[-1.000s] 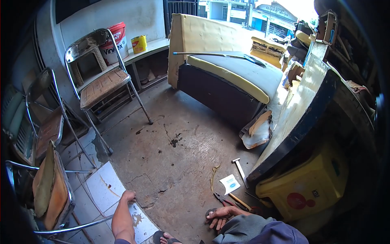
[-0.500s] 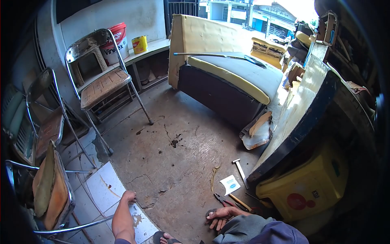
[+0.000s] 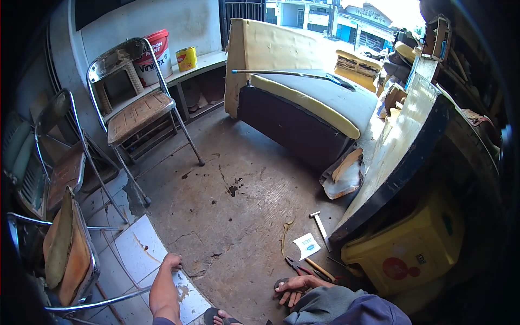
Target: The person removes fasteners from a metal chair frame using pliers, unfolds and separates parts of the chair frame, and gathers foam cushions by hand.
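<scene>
My left hand (image 3: 172, 262) is closed, its fingers curled down and partly hidden, at the edge of the white floor tiles (image 3: 142, 244). What it holds, if anything, cannot be made out. My right hand (image 3: 295, 287) lies with its fingers apart and nothing in them, beside my knee. Just above it on the floor are pliers (image 3: 297, 265) with red handles and a wooden handle (image 3: 320, 269). A white card (image 3: 306, 246) and a hammer (image 3: 321, 229) with a pale handle lie a little farther up.
A folding chair (image 3: 140, 115) stands at the upper left, with more chairs at the left edge. A partly covered sofa (image 3: 292, 122) stands ahead. At the right are a leaning board (image 3: 387, 154) and a yellow plastic stool (image 3: 403, 244). Paint containers sit on a ledge.
</scene>
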Action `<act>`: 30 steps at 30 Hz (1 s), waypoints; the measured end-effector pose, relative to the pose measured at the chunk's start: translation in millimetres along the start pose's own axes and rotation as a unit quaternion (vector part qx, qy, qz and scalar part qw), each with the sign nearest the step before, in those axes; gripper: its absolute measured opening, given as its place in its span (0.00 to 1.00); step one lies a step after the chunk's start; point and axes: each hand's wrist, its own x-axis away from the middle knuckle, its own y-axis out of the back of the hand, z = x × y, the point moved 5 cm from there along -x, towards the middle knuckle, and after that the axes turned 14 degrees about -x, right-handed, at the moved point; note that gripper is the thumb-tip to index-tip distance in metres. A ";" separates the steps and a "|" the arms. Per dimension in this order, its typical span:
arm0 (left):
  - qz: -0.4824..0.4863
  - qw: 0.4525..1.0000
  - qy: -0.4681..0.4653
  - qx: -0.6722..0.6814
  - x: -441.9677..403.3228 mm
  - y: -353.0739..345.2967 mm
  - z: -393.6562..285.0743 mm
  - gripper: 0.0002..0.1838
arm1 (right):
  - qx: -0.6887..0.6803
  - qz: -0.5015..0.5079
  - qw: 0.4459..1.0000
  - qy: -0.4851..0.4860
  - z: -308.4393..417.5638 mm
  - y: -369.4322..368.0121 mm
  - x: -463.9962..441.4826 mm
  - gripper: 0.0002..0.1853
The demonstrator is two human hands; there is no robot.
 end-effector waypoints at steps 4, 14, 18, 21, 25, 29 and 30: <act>0.001 1.000 -0.004 -0.008 7.8 0.0 -5.3 0.18 | -0.035 0.015 0.995 0.092 11.8 -24.6 33.6 0.25; -0.001 1.000 -0.002 -0.009 0.4 -0.6 -0.7 0.18 | -0.001 -0.001 1.000 0.003 3.4 4.7 -6.9 0.25; -0.001 1.000 -0.004 -0.016 -3.8 -0.2 0.3 0.17 | 0.009 0.000 1.000 0.004 2.9 9.7 -14.5 0.25; -0.002 1.000 -0.004 -0.016 -5.2 -0.1 1.0 0.16 | 0.011 0.005 1.000 -0.005 2.0 10.8 -16.9 0.26; 0.003 1.000 -0.002 -0.012 -6.5 0.9 3.8 0.17 | 0.013 0.007 1.000 -0.001 2.0 10.2 -16.6 0.25; -0.004 1.000 -0.008 -0.014 0.6 1.3 1.7 0.18 | 0.002 0.009 1.000 -0.001 2.4 11.8 -18.4 0.25; 0.002 1.000 -0.004 -0.021 0.1 1.1 1.9 0.18 | 0.002 0.009 1.000 -0.001 3.2 10.5 -17.2 0.25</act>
